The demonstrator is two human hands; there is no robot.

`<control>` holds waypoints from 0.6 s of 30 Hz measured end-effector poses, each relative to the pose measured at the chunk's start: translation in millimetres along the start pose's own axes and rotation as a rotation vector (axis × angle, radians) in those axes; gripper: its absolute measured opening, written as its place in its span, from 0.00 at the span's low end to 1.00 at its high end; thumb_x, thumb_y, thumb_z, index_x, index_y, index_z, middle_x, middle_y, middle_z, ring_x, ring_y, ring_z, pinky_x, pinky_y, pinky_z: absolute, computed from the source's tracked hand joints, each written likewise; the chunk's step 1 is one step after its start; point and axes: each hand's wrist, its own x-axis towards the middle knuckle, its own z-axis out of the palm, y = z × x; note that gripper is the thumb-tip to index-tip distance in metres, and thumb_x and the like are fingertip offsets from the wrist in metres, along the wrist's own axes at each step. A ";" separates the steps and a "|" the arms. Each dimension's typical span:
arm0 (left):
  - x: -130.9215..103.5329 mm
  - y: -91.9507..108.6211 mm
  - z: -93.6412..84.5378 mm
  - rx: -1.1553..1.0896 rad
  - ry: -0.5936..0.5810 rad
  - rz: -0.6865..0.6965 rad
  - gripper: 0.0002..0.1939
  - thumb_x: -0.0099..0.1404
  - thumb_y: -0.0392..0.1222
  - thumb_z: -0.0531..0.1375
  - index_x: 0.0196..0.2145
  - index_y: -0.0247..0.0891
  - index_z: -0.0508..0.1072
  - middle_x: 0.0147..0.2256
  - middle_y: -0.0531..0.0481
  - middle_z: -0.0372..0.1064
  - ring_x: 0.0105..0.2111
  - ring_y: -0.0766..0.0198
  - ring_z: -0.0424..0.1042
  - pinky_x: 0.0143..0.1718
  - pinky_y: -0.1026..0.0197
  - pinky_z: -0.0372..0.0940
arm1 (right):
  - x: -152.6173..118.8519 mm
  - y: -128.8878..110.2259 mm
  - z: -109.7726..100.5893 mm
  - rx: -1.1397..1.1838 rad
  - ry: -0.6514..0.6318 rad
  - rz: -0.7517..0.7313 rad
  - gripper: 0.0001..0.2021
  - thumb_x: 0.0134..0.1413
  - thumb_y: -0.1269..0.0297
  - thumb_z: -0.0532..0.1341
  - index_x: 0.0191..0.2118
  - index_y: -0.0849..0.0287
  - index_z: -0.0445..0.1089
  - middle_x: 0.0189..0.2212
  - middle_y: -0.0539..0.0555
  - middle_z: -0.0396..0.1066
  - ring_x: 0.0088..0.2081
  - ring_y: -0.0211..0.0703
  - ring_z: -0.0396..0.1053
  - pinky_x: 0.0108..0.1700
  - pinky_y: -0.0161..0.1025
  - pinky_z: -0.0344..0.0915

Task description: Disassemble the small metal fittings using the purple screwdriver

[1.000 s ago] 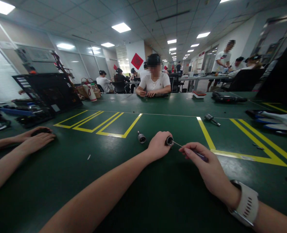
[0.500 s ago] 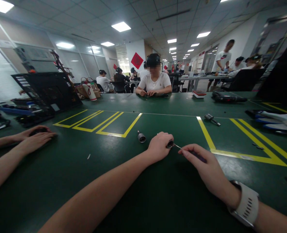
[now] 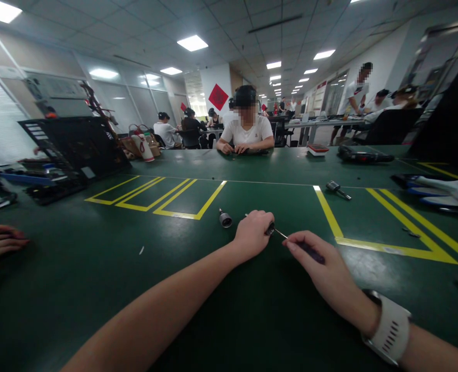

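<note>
My left hand [image 3: 253, 231] is closed around a round metal part [image 3: 269, 229], its dark open end facing right. A thin tip of metal shows on the far side of that fist. Between the fingers of my right hand [image 3: 324, 266] is a screwdriver with a dark purple handle [image 3: 313, 253]. Its slim shaft [image 3: 280, 234] reaches to the open end of the metal part; whether the tip is inside cannot be seen. Just left of my left hand, a metal cup-shaped piece with a short shaft [image 3: 225, 219] lies on the green table [image 3: 198, 253].
A similar shafted piece [image 3: 337, 190] lies farther right, and small dark bits [image 3: 411, 233] rest near yellow tape [image 3: 403, 251]. Blue-and-white tools [image 3: 441, 192] are at the right. Another person's hand [image 3: 2, 243] is at the left edge. A person [image 3: 247, 129] sits opposite.
My right hand and the screwdriver have shifted slightly left, toward the metal part. The neighbouring person's hands have drawn away to the left edge.
</note>
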 end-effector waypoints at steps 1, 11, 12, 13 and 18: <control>-0.6 0.5 -0.3 0.008 -0.001 0.009 0.02 0.62 0.35 0.53 0.33 0.39 0.65 0.33 0.50 0.65 0.35 0.60 0.63 0.31 0.61 0.57 | -0.9 -0.7 0.4 -0.003 -0.002 0.002 0.05 0.43 0.59 0.66 0.28 0.53 0.74 0.29 0.51 0.72 0.33 0.47 0.66 0.37 0.44 0.58; -1.7 -3.1 0.4 -0.073 0.028 0.108 0.02 0.63 0.38 0.55 0.32 0.39 0.66 0.31 0.52 0.65 0.35 0.63 0.64 0.32 0.62 0.57 | 15.8 9.7 -12.5 0.332 -0.040 0.131 0.07 0.48 0.61 0.61 0.28 0.58 0.72 0.30 0.54 0.73 0.34 0.45 0.69 0.38 0.45 0.65; -0.8 -4.1 1.1 -0.094 0.023 0.105 0.02 0.62 0.39 0.55 0.32 0.39 0.66 0.31 0.53 0.66 0.34 0.63 0.64 0.32 0.62 0.57 | 16.4 10.5 -13.1 0.343 -0.044 0.136 0.07 0.49 0.62 0.61 0.29 0.58 0.72 0.30 0.54 0.73 0.34 0.45 0.70 0.38 0.44 0.65; 0.1 -5.0 1.9 -0.108 0.018 0.097 0.02 0.62 0.39 0.56 0.32 0.39 0.66 0.31 0.53 0.66 0.34 0.64 0.64 0.33 0.63 0.58 | 16.4 11.1 -13.2 0.346 -0.048 0.136 0.07 0.49 0.62 0.61 0.29 0.58 0.72 0.30 0.54 0.73 0.34 0.44 0.70 0.38 0.44 0.65; 2.5 -5.7 3.5 -0.089 0.001 0.040 0.02 0.62 0.39 0.56 0.33 0.39 0.66 0.31 0.53 0.66 0.33 0.64 0.65 0.31 0.64 0.58 | 9.8 10.4 -8.3 0.252 -0.034 0.075 0.07 0.50 0.59 0.61 0.30 0.56 0.71 0.31 0.53 0.72 0.36 0.45 0.68 0.40 0.44 0.62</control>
